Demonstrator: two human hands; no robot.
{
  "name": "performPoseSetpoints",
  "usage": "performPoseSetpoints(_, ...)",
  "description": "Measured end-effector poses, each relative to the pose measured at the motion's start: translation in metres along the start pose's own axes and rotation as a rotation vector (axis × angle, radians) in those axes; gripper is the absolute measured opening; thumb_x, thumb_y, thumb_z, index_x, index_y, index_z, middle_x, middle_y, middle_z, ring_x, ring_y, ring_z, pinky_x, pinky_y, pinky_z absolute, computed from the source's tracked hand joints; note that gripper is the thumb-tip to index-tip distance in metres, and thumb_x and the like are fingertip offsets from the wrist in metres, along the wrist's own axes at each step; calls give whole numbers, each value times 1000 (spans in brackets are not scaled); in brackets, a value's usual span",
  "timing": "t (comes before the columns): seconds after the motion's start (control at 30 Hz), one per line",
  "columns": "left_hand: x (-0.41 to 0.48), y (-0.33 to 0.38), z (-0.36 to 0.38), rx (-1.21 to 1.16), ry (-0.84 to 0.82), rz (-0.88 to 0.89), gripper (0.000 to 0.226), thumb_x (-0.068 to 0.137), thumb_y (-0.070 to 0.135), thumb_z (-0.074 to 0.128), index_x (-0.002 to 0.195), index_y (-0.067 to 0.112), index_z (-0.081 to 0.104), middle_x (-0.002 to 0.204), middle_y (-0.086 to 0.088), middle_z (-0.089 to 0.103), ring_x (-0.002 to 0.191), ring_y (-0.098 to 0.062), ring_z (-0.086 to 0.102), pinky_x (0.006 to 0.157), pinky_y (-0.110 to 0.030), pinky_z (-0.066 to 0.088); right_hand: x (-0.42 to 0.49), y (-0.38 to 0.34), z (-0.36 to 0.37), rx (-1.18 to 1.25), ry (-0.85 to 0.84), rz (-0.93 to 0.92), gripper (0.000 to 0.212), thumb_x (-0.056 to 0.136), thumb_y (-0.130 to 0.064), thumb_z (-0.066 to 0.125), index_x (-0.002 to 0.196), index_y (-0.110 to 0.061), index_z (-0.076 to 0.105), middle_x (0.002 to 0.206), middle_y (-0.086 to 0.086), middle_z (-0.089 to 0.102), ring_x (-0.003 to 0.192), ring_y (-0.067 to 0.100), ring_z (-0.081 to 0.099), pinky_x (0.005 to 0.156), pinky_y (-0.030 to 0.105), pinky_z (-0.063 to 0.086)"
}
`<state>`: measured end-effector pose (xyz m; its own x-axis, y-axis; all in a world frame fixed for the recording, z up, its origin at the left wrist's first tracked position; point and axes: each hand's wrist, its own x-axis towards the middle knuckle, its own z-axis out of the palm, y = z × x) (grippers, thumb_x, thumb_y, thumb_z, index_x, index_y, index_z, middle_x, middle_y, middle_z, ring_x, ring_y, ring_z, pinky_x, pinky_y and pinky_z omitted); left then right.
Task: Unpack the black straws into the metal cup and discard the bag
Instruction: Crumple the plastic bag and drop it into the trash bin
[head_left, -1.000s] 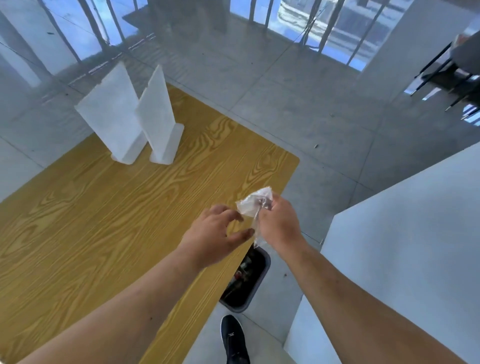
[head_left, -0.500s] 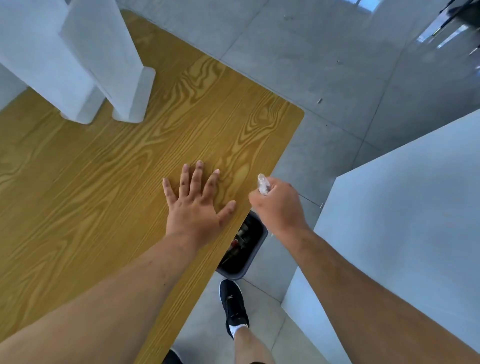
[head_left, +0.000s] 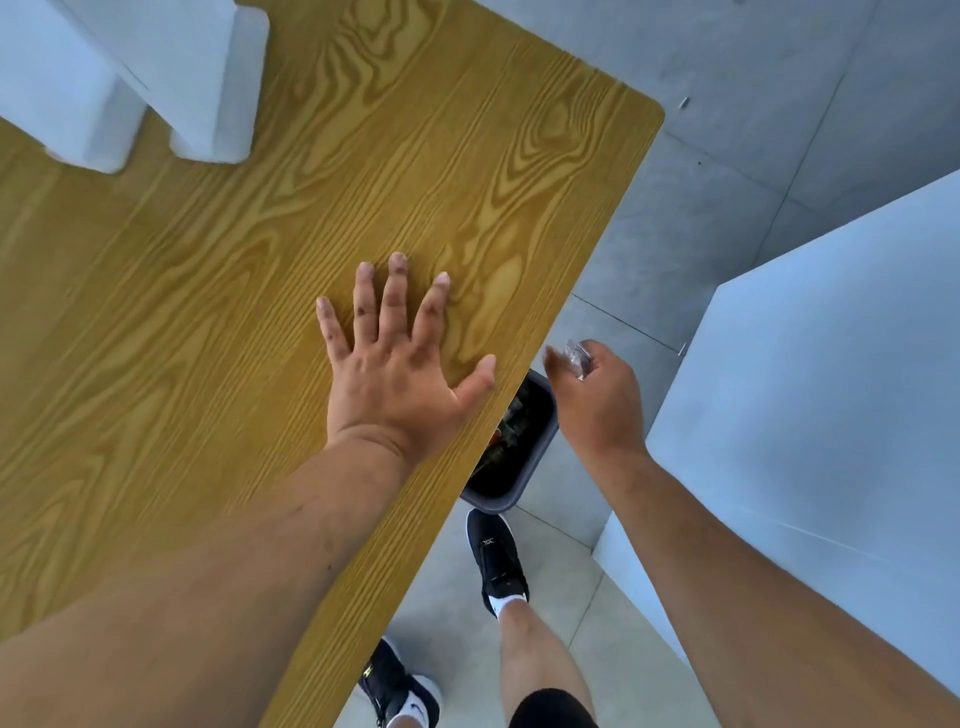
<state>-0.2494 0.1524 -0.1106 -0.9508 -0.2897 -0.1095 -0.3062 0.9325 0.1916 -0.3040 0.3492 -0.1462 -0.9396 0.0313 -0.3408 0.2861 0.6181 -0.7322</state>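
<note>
Our left hand (head_left: 395, 374) lies flat on the table (head_left: 182, 312), fingers spread, grasping nothing. Right of the table's edge, a bin (head_left: 514, 447) stands on the floor. Above it our right hand (head_left: 597, 400) clutches the crumpled bag (head_left: 575, 358).

place: cafe-like interior | evidence: wooden table (head_left: 208, 312); 2 white sign holders (head_left: 156, 78)

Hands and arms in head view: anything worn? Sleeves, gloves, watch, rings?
Nothing visible. The left hand and right hand are bare, no gloves, rings or watch showing; both forearms are uncovered to the frame edge, with no sleeves in view.
</note>
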Motion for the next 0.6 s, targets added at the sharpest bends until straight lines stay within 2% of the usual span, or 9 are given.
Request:
performPoseSetpoints(0.1, -2, 0, 1, 12, 2, 21, 93, 88, 86, 33, 165, 34, 19, 176, -15, 7, 162, -37, -3, 124, -71, 0, 3, 14, 15, 35, -40, 134, 48, 89, -37, 63, 54, -22, 33, 45, -11, 31, 44, 12, 28, 47, 34, 27)
performPoseSetpoints(0.2, -2, 0, 1, 1, 6, 15, 93, 87, 86, 35, 164, 36, 21, 176, -14, 7, 162, -37, -4, 125, -70, 0, 5, 26, 31, 13, -119, 203, 40, 81, -34, 52, 49, -21, 31, 43, -12, 24, 42, 12, 21, 47, 33, 22)
performPoseSetpoints(0.3, -2, 0, 1, -11, 13, 7, 92, 86, 85, 37, 163, 36, 24, 176, -13, 8, 162, -36, -3, 125, -70, 1, 9, 38, 47, -49, -191, 217, 32, 77, -30, 45, 48, -20, 35, 39, -10, 25, 39, 13, 23, 45, 31, 21)
performPoseSetpoints(0.4, -2, 0, 1, -16, 10, 4, 93, 85, 85, 39, 163, 36, 25, 176, -12, 8, 162, -36, -2, 125, -70, 1, 12, 44, 63, -114, -236, 230, 26, 75, -28, 43, 51, -18, 38, 41, -8, 34, 44, 13, 31, 48, 32, 26)
performPoseSetpoints(0.43, -1, 0, 1, -18, 9, 3, 93, 85, 85, 40, 163, 37, 25, 176, -12, 8, 162, -36, -2, 125, -70, 1, 14, 49, 68, -128, -225, 226, 27, 77, -30, 44, 54, -17, 39, 45, -8, 40, 49, 16, 37, 50, 31, 29)
performPoseSetpoints(0.5, -1, 0, 1, -20, 10, 1, 93, 85, 85, 40, 163, 37, 26, 177, -12, 8, 162, -36, -2, 125, -69, 0, 16, 57, 75, -153, -230, 240, 29, 87, -41, 49, 69, -18, 52, 62, -7, 57, 58, 18, 53, 54, 32, 38)
performPoseSetpoints(0.53, -1, 0, 0, -20, 10, 0, 93, 85, 85, 41, 163, 37, 26, 177, -12, 8, 162, -36, -2, 125, -69, 0, 17, 60, 79, -150, -262, 263, 30, 90, -48, 51, 84, -20, 60, 75, -7, 65, 66, 14, 60, 60, 33, 46)
performPoseSetpoints(0.6, -1, 0, 0, -21, 9, -2, 93, 85, 85, 41, 163, 37, 26, 177, -11, 8, 162, -36, -2, 125, -69, 0, 21, 68, 88, -56, -342, 338, 41, 93, -55, 52, 115, -21, 61, 107, -4, 70, 89, 11, 67, 81, 40, 56)
